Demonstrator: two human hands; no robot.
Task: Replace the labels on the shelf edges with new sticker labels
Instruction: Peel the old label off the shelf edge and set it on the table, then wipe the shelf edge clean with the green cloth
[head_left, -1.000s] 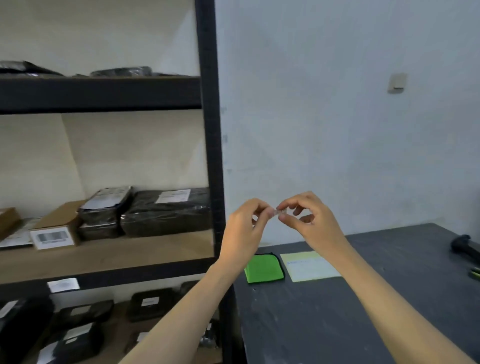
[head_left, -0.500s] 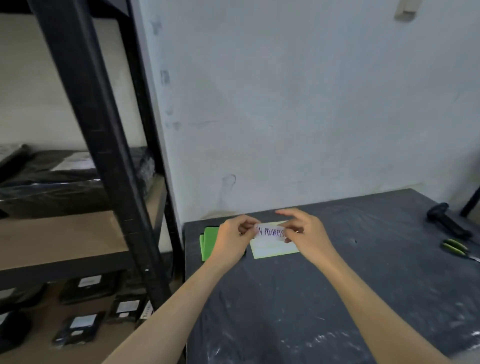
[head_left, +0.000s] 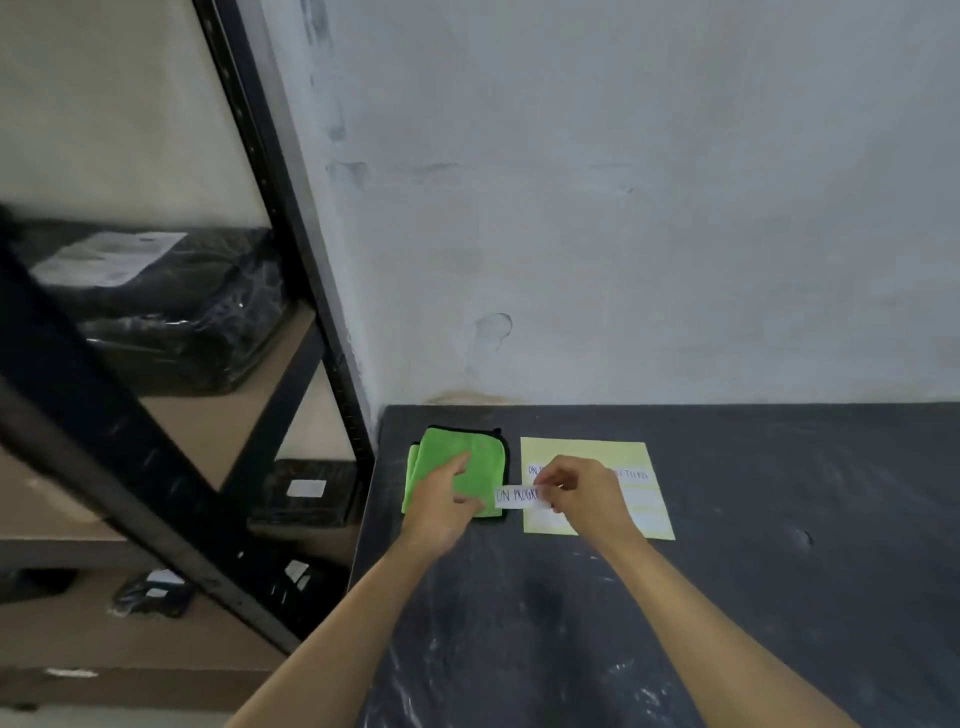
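White paper sticker label (head_left: 519, 495) pinched by right hand (head_left: 584, 493) | left hand (head_left: 447, 506) slack at 9 o'clock | one-end hold, we risk self-sticking.

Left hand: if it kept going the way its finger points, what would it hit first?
Probably the cloth, lying right under the left hand; if it clears that, the wall behind. Depth is unclear.

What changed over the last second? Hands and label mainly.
Both hands came down from in front of the wall to just over the table. The right hand still pinches the label, its writing now facing up. The left hand has opened, index finger out over the cloth; whether its thumb still touches the label is unclear. Cloth and sticker sheet lie unmoved.
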